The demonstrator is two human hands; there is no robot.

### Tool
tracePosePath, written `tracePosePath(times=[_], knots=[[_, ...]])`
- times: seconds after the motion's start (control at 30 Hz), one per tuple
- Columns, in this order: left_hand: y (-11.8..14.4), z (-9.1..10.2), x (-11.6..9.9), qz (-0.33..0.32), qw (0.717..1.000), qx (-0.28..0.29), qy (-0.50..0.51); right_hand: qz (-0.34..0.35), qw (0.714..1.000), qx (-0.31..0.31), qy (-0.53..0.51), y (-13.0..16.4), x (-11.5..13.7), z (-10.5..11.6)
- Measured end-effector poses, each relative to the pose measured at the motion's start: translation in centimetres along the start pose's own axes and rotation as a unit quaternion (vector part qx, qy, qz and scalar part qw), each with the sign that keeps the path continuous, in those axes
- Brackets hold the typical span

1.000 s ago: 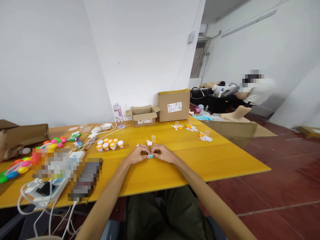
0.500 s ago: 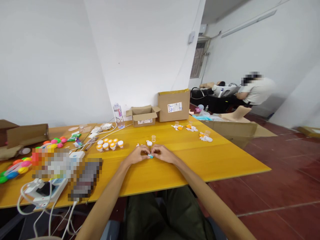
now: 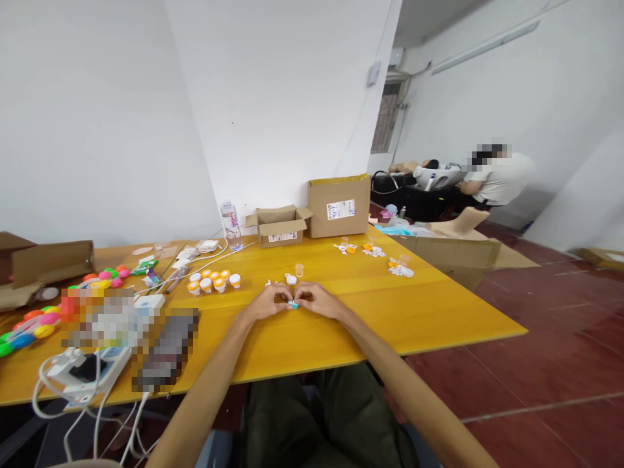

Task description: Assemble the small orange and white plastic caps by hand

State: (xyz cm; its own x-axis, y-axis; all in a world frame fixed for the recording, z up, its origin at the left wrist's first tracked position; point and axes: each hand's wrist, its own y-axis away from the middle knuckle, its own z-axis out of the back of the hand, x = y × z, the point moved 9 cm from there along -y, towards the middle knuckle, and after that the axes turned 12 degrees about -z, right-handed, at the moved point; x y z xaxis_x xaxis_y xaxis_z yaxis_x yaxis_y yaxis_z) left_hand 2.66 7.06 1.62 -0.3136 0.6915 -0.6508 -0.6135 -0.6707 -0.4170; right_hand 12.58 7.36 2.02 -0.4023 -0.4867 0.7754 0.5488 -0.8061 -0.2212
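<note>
My left hand and my right hand meet over the yellow table, fingertips pinched together on a small blue and white piece. Just beyond my fingers lie a small white cap and a clear little cup. To the left stands a cluster of several small white and orange containers. Most of the blue piece is hidden by my fingers.
Two cardboard boxes and a water bottle stand at the table's far edge. More white and orange parts lie far right. Coloured balls, cables and a white device crowd the left. A person sits at the back right.
</note>
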Motion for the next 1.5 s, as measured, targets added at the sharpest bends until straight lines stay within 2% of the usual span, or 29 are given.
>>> tracePosePath(times=[0.67, 1.1, 1.2, 1.37, 1.5], knots=[[0.0, 0.2, -0.1, -0.005, 1.0, 0.004, -0.021, 0.001, 1.0, -0.01, 0.01, 0.1, 0.5, 0.2], [-0.1, 0.2, -0.2, -0.004, 1.0, 0.0, -0.027, -0.024, 0.999, -0.028, 0.01, -0.1, -0.1, 0.2], [0.1, 0.3, 0.0, 0.006, 1.0, -0.008, -0.029, -0.014, 0.998, -0.056, 0.017, -0.2, 0.0, 0.7], [0.2, 0.5, 0.3, 0.014, 0.999, -0.023, -0.023, -0.021, 0.986, -0.152, 0.061, -0.2, -0.8, 2.2], [0.1, 0.8, 0.1, 0.017, 0.999, -0.033, -0.024, -0.041, 0.977, -0.174, 0.113, -0.4, -1.6, 2.4]])
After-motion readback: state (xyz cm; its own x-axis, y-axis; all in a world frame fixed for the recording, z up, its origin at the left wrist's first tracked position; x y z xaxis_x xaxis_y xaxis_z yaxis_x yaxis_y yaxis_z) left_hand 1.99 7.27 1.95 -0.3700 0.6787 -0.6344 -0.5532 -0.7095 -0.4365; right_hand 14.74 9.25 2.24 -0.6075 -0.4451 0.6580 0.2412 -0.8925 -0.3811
